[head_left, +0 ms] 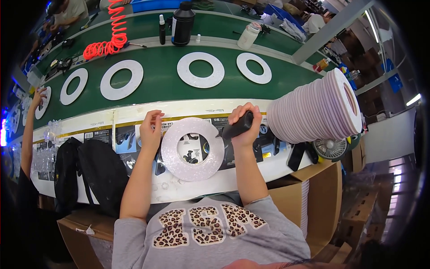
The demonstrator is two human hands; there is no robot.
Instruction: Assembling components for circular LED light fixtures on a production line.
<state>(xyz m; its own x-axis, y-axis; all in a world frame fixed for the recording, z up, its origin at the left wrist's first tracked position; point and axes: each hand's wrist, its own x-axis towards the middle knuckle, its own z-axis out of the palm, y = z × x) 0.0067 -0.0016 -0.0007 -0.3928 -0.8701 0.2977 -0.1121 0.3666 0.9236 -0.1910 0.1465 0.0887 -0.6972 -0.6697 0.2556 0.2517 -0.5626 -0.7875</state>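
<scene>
A white speckled flat ring (172, 154) lies in front of me on the white work surface, and printed sheets show through its hole. My right hand (244, 125) is wrapped round a black bulbous tool (236, 127), whose narrow end points left at the ring's right edge; whether it touches is hard to tell. At the ring's upper left, my left hand (151, 129) has its fingers loosely bent and apart, with nothing visible in them. A tall stack of similar rings (309, 107) lies tipped on its side to the right of my right hand.
Several white rings, one of them here (122, 80), lie along the green belt (156, 89). Behind stand a black bottle (183, 24) and a white jar (249, 36). A black bag (101, 166) sits left, a phone (296, 156) and small fan (330, 147) right. A co-worker's hand (39, 96) touches a far-left ring.
</scene>
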